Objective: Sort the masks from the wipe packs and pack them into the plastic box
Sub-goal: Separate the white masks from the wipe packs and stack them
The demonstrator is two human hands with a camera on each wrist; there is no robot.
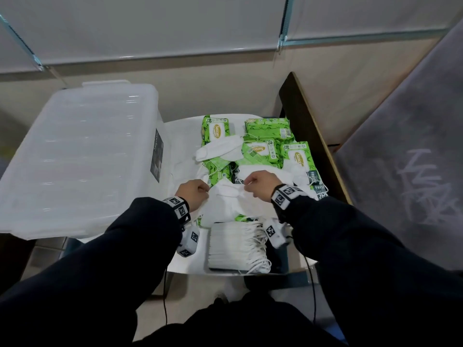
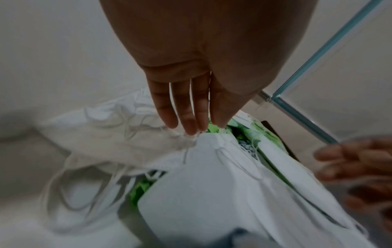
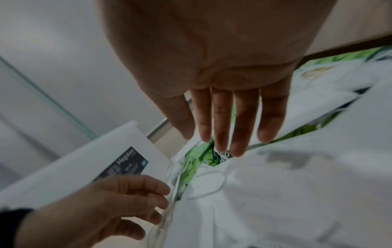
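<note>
Nearest, at 6 o'clock on the counter (image 1: 183, 267), a stack (image 1: 233, 246) of sorted masks lies flat with ear loops trailing right. Just beyond it both hands work one white mask (image 1: 231, 200) over the mixed pile: the left hand (image 1: 194, 194) has fingers bent at the mask's left edge, seemingly pinching its loop, and the right hand (image 1: 260, 182) pinches the right edge. The step looks like freeing and flattening a mask; next, I judge, it goes on the stack or into the box. Farther, at 12 to 1 o'clock, green wipe packs (image 1: 268, 128) lie tangled with loose masks. The plastic box (image 1: 75, 156) sits at 10 o'clock, lid on.
</note>
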